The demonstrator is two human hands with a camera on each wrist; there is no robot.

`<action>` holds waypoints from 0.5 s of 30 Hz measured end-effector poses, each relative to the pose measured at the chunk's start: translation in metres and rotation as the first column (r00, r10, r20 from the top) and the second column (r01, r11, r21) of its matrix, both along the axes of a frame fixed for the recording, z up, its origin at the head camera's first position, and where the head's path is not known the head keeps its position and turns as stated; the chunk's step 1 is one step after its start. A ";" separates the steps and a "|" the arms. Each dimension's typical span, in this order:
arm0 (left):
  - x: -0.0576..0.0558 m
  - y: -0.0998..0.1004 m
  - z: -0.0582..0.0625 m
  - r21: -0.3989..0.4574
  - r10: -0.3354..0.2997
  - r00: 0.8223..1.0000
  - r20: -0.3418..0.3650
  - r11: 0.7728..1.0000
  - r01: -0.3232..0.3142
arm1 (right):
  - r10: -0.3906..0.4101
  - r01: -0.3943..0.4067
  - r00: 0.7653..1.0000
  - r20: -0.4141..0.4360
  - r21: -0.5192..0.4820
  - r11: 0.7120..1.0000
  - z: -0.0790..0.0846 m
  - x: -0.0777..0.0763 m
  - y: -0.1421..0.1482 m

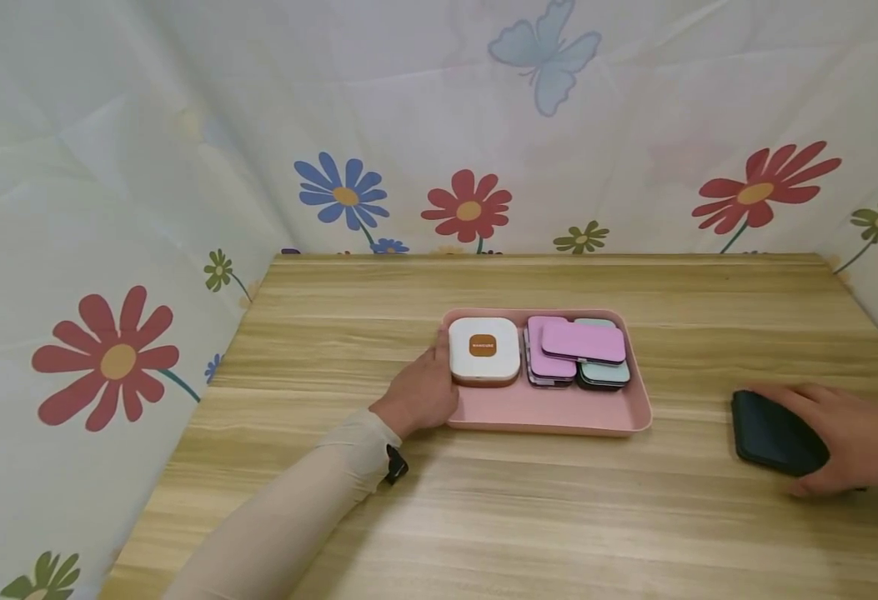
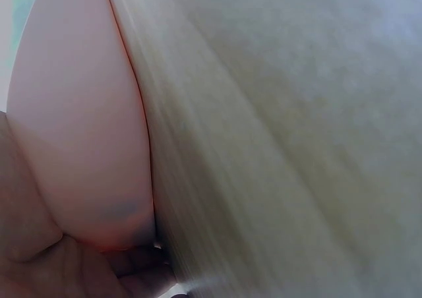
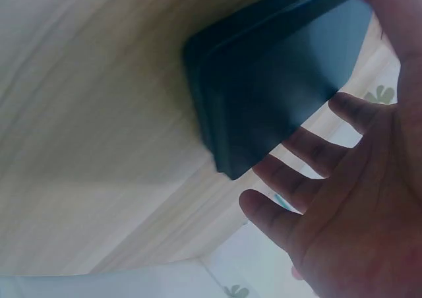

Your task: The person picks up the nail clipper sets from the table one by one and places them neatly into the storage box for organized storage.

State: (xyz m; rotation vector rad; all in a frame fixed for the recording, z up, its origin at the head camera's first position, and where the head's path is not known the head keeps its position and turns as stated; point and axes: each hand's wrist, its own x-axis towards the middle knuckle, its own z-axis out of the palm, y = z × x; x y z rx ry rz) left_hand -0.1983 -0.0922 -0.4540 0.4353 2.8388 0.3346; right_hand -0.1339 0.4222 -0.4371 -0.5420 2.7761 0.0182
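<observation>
My left hand (image 1: pixel 423 392) lies along the left end of a pink tray (image 1: pixel 544 417), its fingers pointing away from me beside the wall. Close up in the left wrist view, palm and fingers meet the tray's pink side (image 2: pixel 86 126). Inside the tray sit a white rounded box (image 1: pixel 484 367) with an orange label and a small pile of flat cases, pink (image 1: pixel 584 342) and mint green (image 1: pixel 605 374). To the right, my right hand (image 1: pixel 844 433) spans a dark flat rectangular case (image 3: pixel 277 87), thumb at one edge and fingertips at the opposite one.
Everything stands on a wood-grain table (image 1: pixel 544 517). A white cloth (image 1: pixel 408 100) printed with flowers and a butterfly hangs behind the table and along its left and right sides. A black band (image 1: pixel 397 464) is on my left wrist.
</observation>
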 end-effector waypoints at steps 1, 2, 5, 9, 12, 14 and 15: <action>0.000 0.000 0.000 -0.001 -0.002 1.000 0.000 1.000 0.002 | -0.006 0.006 1.000 0.012 0.008 1.000 -0.002 -0.001 0.003; 0.000 0.000 0.000 0.003 -0.004 1.000 -0.003 1.000 0.004 | -0.015 0.015 1.000 0.026 0.014 1.000 -0.003 -0.001 0.006; 0.000 -0.001 0.001 0.008 -0.009 1.000 0.000 1.000 0.009 | -0.031 0.030 0.998 0.063 0.012 0.999 -0.008 -0.003 0.012; 0.000 -0.001 0.000 0.002 -0.010 1.000 0.008 1.000 0.010 | -0.037 0.037 0.997 0.075 0.004 0.999 -0.011 -0.003 0.016; -0.001 -0.001 -0.001 0.003 -0.009 1.000 0.009 1.000 0.009 | -0.037 0.037 0.998 0.060 0.001 0.999 -0.012 -0.003 0.015; -0.001 -0.001 -0.001 0.005 -0.008 1.000 0.009 1.000 0.008 | -0.034 0.034 0.998 0.049 0.002 0.999 -0.011 -0.002 0.013; -0.001 -0.002 -0.001 0.006 -0.008 1.000 0.009 1.000 0.008 | -0.032 0.032 0.999 0.041 0.003 0.999 -0.010 -0.001 0.012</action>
